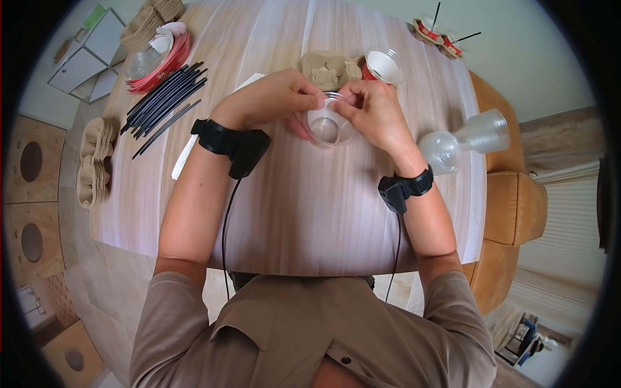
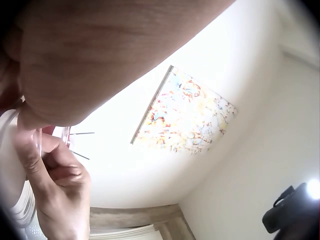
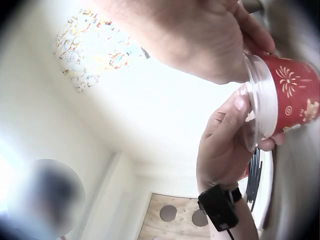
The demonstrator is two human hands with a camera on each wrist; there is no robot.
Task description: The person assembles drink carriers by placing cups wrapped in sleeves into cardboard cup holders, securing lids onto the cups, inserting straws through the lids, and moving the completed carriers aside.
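Note:
A red patterned paper cup point(image 3: 295, 95) has a clear plastic lid point(image 3: 254, 107) at its rim. From the head view, that lid point(image 1: 328, 129) lies between both hands. My left hand point(image 1: 275, 100) grips the cup, its thumb on the lid's rim and fingertips round the cup's side; the same hand point(image 3: 225, 140) shows in the right wrist view. My right hand point(image 1: 380, 116) pinches the rim's right side between thumb and fingers, and the left wrist view also shows this hand point(image 2: 62, 187). Whether the lid sits fully down is unclear.
Just beyond the hands, a cardboard carrier point(image 1: 323, 71) stands beside another red cup point(image 1: 370, 72). Black straws point(image 1: 162, 97), stacked red cups point(image 1: 171, 64) and carriers point(image 1: 96, 161) are at left. Clear lids point(image 1: 482, 131) lie right; two cups with straws point(image 1: 427, 31) stand far right.

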